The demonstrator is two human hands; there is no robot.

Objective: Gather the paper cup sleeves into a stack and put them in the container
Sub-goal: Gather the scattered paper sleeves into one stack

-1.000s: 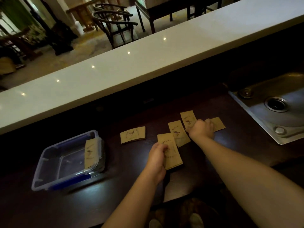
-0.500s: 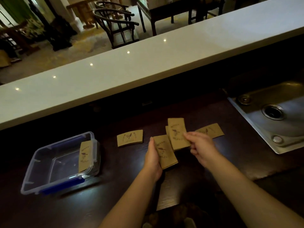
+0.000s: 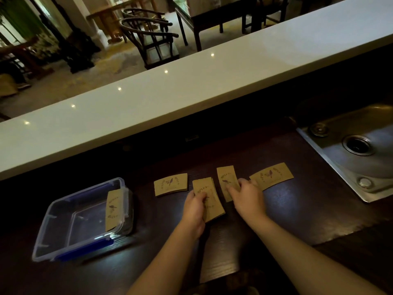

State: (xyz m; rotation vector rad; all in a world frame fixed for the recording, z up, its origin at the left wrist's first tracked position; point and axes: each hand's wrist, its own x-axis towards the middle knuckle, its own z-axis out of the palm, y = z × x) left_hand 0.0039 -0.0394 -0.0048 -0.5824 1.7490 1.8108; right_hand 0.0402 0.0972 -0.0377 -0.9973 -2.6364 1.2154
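Two hands work low over the dark worktop (image 3: 297, 220), and we go from the biggest thing down. Beyond them runs a long white ledge (image 3: 191, 88), lit with small reflected spots. Far to the right of our right hand sits a steel sink (image 3: 365, 167), set into the worktop. Well to the left of our left hand stands the clear plastic container (image 3: 63, 237) with blue clips; one sleeve (image 3: 113, 209) leans upright against its inner right wall.

Our left hand (image 3: 194, 206) is closed on a small stack of sleeves (image 3: 209, 199), thumb on top, the stack lying lengthwise away from us and resting on the worktop. Our right hand (image 3: 247, 198) sits just beside it, fingers curled onto a single sleeve (image 3: 226, 180) that touches or nearly touches the stack; we cannot tell whether that sleeve is lifted or only pressed down. The two hands are near each other but not touching.

Just beyond and left of our left hand lies a flat sleeve (image 3: 171, 184), printed side up. Just right of our right hand lies another loose sleeve (image 3: 272, 175), its near corner hidden behind the fingers.
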